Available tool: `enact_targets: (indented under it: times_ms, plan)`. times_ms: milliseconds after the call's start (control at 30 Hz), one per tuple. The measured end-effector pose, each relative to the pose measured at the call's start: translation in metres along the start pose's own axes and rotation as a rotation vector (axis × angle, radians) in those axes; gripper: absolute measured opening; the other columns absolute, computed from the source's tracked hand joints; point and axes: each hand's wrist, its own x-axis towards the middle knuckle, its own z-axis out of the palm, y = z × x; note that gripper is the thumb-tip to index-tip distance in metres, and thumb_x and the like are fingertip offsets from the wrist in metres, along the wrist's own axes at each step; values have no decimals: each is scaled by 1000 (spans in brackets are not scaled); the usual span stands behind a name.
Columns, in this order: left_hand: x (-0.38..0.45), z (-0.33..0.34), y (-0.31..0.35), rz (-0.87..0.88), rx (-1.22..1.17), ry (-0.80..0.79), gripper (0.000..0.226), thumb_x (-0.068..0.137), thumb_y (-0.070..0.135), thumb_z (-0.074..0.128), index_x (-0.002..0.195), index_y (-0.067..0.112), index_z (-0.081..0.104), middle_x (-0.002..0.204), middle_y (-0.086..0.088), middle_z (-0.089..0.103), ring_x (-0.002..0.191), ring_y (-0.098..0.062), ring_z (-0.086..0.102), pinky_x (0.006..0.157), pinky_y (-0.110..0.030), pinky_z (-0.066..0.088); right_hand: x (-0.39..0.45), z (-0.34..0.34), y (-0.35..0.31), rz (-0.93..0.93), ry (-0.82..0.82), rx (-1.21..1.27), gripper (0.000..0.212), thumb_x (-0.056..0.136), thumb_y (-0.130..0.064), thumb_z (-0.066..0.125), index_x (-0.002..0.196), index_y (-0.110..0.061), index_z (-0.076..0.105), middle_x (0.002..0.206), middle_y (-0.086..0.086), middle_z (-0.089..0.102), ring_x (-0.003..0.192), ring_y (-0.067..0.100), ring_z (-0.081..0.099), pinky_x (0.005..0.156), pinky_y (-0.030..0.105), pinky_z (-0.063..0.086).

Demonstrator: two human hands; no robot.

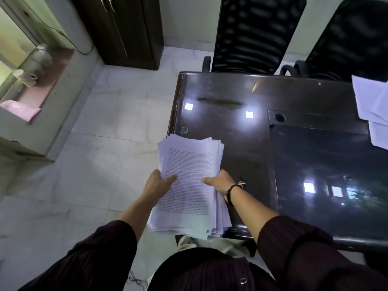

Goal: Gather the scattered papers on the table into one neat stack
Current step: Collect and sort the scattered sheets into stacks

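Matt printed paper stack (189, 181), glossy dark table (231, 122), polished marble floor (105, 133).

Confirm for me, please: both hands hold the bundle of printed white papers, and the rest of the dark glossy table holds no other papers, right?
Not quite. The head view shows more white sheets at the dark glossy table's far right edge. Both hands, left and right, do hold the bundle of printed white papers.

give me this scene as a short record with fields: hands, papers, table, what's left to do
left hand: grips the left edge of the stack, thumb on top
right hand: grips the right edge, thumb on top
stack: printed sheets held at the table's near left corner, edges uneven and fanned on the right
table: dark, glossy, reflecting ceiling lights
loose papers: white sheets lying at the table's far right, cut off by the frame
chairs: two black mesh chairs behind the table
left to do: loose papers not yet in the stack; stack not yet squared
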Motion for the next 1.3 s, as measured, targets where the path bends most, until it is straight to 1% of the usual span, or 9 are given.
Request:
enact_targets:
  times_ms: [133,333,500,600,733,900,1033,1167,1300]
  plan:
    - [-4,9,15,57,-11,-28,36,91,33,76,110,7,60,108,-10,68,93,-24,68,69,-33,52,-4,-26,11,-73,-60,191,44,78,-14,87,117,-14,68,118,6,75,107,22,72,99,41,56]
    - [-9,51,28,-18,285,102,56,90,41,69,131,5,56,141,-20,42,132,-42,46,113,-48,39,2,-40,29,8,178,-193,75,64,-48,83,125,-11,60,123,6,67,107,27,66,94,39,56]
    - [-16,63,30,-25,18,121,49,89,29,74,124,4,51,121,-13,63,106,-34,64,87,-41,54,-14,-18,7,-59,266,-363,75,75,-39,81,133,-2,51,132,17,55,118,37,58,95,41,53]
    - [-16,54,24,-56,-119,53,41,87,19,80,118,3,58,111,-11,69,90,-27,68,71,-34,55,-6,-21,7,-35,191,-214,70,74,-30,83,128,-3,50,123,12,62,112,33,63,93,38,55]
    - [-20,34,20,-48,-348,-246,40,82,2,80,121,1,69,113,-19,77,100,-42,75,93,-61,59,5,-48,21,-20,-8,178,61,67,-15,89,120,-1,64,118,16,73,102,27,72,98,44,57]
    - [-33,33,43,53,-530,-459,41,90,-5,72,129,4,66,122,-22,74,110,-46,72,97,-63,57,-23,-99,32,-71,-224,528,36,83,3,74,119,1,70,118,19,73,110,36,71,97,49,56]
    - [-44,74,82,143,-520,-573,59,78,6,81,133,2,64,129,-22,71,116,-45,70,100,-62,55,-44,-159,54,-173,-176,666,40,87,5,68,127,1,65,124,19,71,115,38,68,92,46,60]
    - [-66,135,121,117,-481,-605,43,89,0,76,129,8,63,124,-17,74,110,-41,73,91,-58,61,-55,-227,76,-307,-62,560,57,82,-3,77,135,-2,56,131,15,68,119,32,67,99,47,56]
    - [-91,212,152,146,-519,-570,46,90,2,75,134,8,61,125,-17,74,112,-42,72,98,-66,55,-53,-311,103,-370,48,474,67,79,-13,86,132,-4,45,132,12,66,120,27,67,102,50,54]
